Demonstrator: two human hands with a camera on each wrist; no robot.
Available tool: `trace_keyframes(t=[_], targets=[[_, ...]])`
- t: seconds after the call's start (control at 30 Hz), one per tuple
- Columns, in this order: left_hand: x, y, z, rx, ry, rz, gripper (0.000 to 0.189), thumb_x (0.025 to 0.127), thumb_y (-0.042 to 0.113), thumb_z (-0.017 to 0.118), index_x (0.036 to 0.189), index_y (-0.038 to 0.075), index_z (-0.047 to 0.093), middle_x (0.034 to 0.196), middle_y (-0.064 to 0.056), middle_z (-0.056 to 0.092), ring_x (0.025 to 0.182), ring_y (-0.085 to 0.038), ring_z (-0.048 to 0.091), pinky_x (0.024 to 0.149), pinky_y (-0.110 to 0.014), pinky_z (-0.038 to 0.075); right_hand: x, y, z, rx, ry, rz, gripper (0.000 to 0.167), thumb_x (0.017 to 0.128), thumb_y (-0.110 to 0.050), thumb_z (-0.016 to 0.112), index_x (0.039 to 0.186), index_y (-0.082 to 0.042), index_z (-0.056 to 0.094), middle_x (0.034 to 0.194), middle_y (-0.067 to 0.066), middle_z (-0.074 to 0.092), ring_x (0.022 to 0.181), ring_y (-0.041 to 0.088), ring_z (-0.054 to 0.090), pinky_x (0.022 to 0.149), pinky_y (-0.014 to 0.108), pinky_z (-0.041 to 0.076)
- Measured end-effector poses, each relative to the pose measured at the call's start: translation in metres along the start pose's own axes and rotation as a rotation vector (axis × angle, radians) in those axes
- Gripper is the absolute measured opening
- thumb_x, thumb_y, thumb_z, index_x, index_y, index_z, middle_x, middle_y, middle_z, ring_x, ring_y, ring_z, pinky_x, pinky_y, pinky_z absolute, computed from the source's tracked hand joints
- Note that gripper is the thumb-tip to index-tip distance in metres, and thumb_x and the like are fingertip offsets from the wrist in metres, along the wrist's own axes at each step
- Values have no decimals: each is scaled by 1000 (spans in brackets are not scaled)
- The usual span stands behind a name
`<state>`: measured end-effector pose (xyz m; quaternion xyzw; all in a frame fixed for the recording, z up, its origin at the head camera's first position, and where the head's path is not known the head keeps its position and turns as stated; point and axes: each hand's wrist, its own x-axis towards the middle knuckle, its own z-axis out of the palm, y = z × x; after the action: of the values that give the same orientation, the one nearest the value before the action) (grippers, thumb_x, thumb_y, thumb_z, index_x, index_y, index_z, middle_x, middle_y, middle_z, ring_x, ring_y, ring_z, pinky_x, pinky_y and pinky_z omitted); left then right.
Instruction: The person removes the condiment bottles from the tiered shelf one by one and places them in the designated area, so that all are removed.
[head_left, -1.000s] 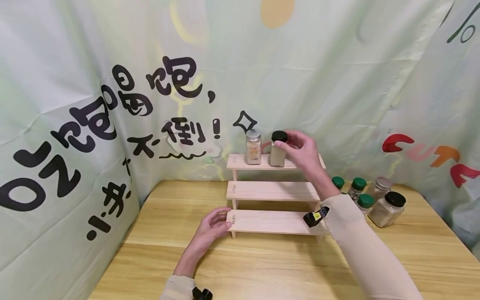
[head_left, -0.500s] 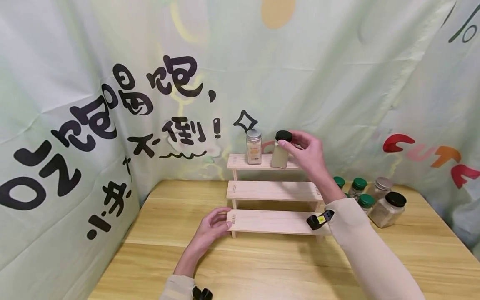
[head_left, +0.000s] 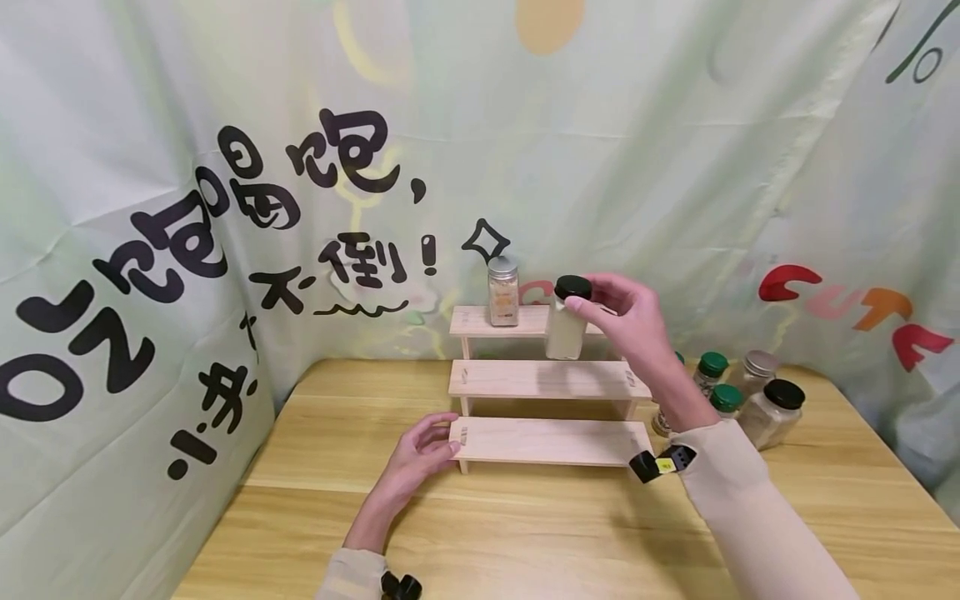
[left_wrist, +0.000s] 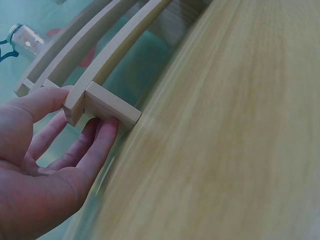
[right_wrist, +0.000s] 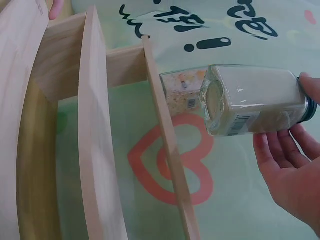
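My right hand (head_left: 636,323) grips a square glass spice jar (head_left: 566,335) with a black lid, thumb and fingers near its top. Pale powder fills the jar. It is held up in front of the three-tier wooden rack's top shelf, its base overlapping the middle shelf in the head view. In the right wrist view the jar's label (right_wrist: 242,124) and base face the rack. My left hand (head_left: 422,448) holds the left end of the wooden rack (head_left: 555,440) at its lowest shelf. The left wrist view shows the thumb on the shelf end and fingertips against the leg (left_wrist: 111,103).
A silver-lidded spice jar (head_left: 503,302) stands on the top shelf's left part. On the table to the right are several more jars, some with green lids (head_left: 726,397), one silver-lidded (head_left: 756,371) and a wide black-lidded jar (head_left: 772,415). A printed curtain (head_left: 675,167) hangs behind.
My right hand has lifted the black-lidded jar off the top shelf, tilted it briefly, and brought it forward, down and slightly right. The left hand stays at the rack's end.
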<state>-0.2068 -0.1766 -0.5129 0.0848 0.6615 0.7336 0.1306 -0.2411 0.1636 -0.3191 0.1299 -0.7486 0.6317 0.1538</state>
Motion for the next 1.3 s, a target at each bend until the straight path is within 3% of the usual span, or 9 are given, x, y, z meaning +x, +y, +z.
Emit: trace_keyframes(t=[0.57, 0.83, 1.3], targets=[[-2, 0, -1, 1, 9, -6, 56, 93, 5, 75, 145, 7, 53, 134, -22, 57, 114, -28, 65, 94, -43, 59, -40, 11, -20, 73, -153, -51, 36, 97, -7, 72, 131, 1, 65, 121, 6, 68, 105, 15, 69, 85, 22, 59], [0, 1, 0, -1, 1, 4, 55, 93, 4, 73, 144, 7, 53, 134, -22, 58, 116, -28, 64, 94, -42, 59, -57, 17, -29, 48, -164, -80, 35, 97, -2, 69, 131, 3, 64, 122, 3, 69, 110, 12, 68, 90, 20, 57], [-2, 2, 0, -6, -17, 36, 55, 93, 5, 74, 144, 4, 53, 134, -24, 57, 116, -30, 64, 94, -43, 60, -84, 28, -35, 138, -161, -121, 35, 94, 10, 66, 129, 9, 62, 121, 7, 69, 110, 15, 67, 87, 21, 59]])
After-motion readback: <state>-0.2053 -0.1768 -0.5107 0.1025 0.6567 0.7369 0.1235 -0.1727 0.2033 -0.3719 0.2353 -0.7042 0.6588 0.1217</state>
